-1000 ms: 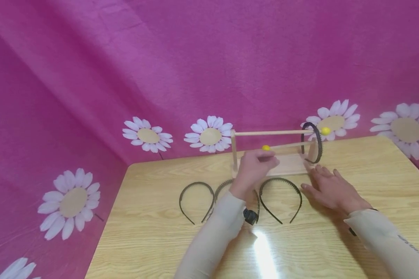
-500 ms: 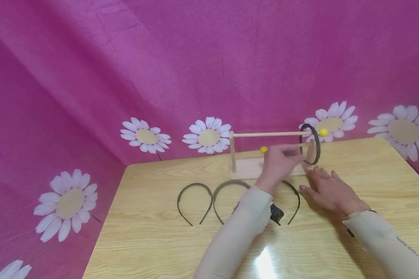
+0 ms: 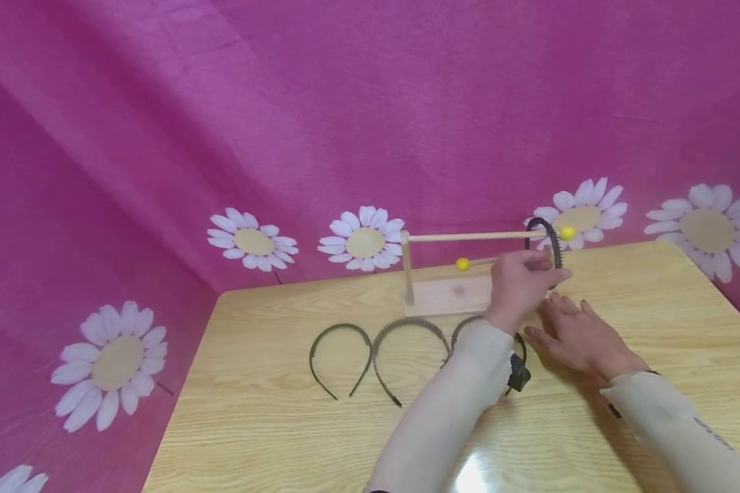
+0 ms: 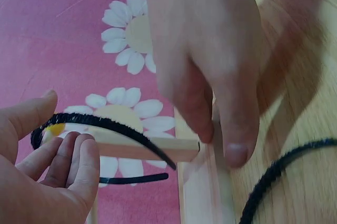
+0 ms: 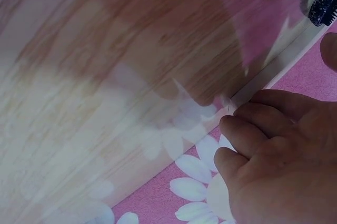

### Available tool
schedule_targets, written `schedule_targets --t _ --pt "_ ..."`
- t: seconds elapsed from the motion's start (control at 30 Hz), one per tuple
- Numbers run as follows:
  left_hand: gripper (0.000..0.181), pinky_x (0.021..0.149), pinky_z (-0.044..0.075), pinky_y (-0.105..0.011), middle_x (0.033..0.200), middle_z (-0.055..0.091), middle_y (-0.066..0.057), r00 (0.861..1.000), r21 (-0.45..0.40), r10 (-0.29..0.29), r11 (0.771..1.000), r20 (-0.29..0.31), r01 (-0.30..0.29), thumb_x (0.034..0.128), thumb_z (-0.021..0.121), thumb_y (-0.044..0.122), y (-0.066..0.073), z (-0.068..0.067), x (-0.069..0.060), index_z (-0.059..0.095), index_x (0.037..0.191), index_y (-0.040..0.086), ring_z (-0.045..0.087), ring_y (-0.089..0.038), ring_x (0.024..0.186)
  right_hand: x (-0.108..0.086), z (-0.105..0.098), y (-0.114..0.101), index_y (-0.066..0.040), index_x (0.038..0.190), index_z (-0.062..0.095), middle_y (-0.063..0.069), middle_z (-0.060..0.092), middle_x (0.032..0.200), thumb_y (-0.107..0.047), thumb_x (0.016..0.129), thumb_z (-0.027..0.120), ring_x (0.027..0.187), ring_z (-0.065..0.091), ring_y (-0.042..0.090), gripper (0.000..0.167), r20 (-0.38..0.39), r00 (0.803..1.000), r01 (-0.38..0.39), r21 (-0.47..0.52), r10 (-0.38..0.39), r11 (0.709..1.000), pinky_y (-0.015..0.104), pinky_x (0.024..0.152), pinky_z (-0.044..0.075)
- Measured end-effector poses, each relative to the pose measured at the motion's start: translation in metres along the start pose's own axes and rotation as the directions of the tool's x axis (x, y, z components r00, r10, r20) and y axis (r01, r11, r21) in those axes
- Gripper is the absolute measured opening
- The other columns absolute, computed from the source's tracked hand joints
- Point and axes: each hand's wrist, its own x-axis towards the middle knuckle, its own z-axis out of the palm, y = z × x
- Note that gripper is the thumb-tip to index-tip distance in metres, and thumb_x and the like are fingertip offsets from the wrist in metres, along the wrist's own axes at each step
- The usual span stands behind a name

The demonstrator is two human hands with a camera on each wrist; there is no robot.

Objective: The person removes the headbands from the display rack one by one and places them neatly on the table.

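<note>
A black toothed headband (image 3: 555, 243) hangs on the upper rod of a wooden rack (image 3: 450, 296), close to the yellow knob (image 3: 567, 233) at the rod's end. My left hand (image 3: 518, 286) reaches to this headband; in the left wrist view its thumb lies above the black band (image 4: 113, 124) and its fingers below, spread apart. Whether they touch it is hard to tell. My right hand (image 3: 588, 340) rests on the table with fingers extended at the right end of the rack's base. In the right wrist view, the fingers of that hand (image 5: 284, 150) are near the base.
Three more black headbands lie in a row on the wooden table (image 3: 253, 424): the left one (image 3: 313, 352), the middle one (image 3: 376, 356) and the right one (image 3: 459, 329), partly behind my left arm. A lower rod with a yellow knob (image 3: 462, 264) belongs to the rack. Flowered pink cloth (image 3: 358, 123) hangs behind.
My left hand has moved right along the rack, from beside the lower yellow knob to the hanging headband. The right hand has stayed in place at the base.
</note>
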Motion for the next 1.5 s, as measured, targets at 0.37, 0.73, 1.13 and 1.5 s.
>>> schedule_targets --t 0.37,0.73,1.13,1.5 --pt "0.018 0.063 0.051 -0.009 0.083 0.073 0.013 0.993 0.120 0.116 0.986 -0.025 -0.112 0.0806 0.086 0.014 -0.003 0.003 0.000 0.080 0.098 0.013 0.061 0.008 0.068 0.002 0.001 -0.002 -0.002 0.159 0.018 0.035 0.025 0.156 -0.058 0.101 0.047 0.143 0.024 0.050 0.086 0.019 1.000 -0.016 -0.004 0.016 1.000 0.075 0.110 0.014" --pt "0.019 0.067 0.050 -0.008 0.085 0.073 0.012 0.981 0.136 0.190 0.973 -0.027 -0.185 0.0836 0.083 0.013 0.004 -0.004 0.000 0.079 0.102 0.013 0.060 0.008 0.072 0.000 0.002 -0.002 0.010 0.152 0.027 0.037 0.027 0.153 -0.054 0.102 0.047 0.141 0.025 0.054 0.083 0.013 1.000 -0.015 -0.023 0.015 1.000 0.071 0.113 0.014" --pt "0.021 0.066 0.051 -0.008 0.088 0.074 0.010 0.971 0.103 0.240 0.966 -0.011 -0.238 0.0846 0.083 0.015 0.023 -0.017 -0.002 0.078 0.104 0.011 0.061 0.008 0.074 -0.002 0.003 -0.001 0.012 0.145 0.036 0.041 0.026 0.151 -0.055 0.102 0.048 0.141 0.023 0.054 0.080 0.029 0.999 -0.033 -0.003 0.033 0.999 0.071 0.113 0.013" --pt "0.022 0.066 0.054 -0.012 0.086 0.071 0.010 0.978 -0.027 0.209 0.978 0.011 -0.209 0.0857 0.081 0.015 0.047 -0.031 -0.011 0.076 0.106 0.008 0.063 0.004 0.073 -0.001 0.001 -0.002 0.011 0.138 0.043 0.042 0.027 0.150 -0.053 0.102 0.049 0.141 0.023 0.055 0.073 0.023 1.000 -0.016 -0.009 0.016 1.000 0.072 0.113 0.013"
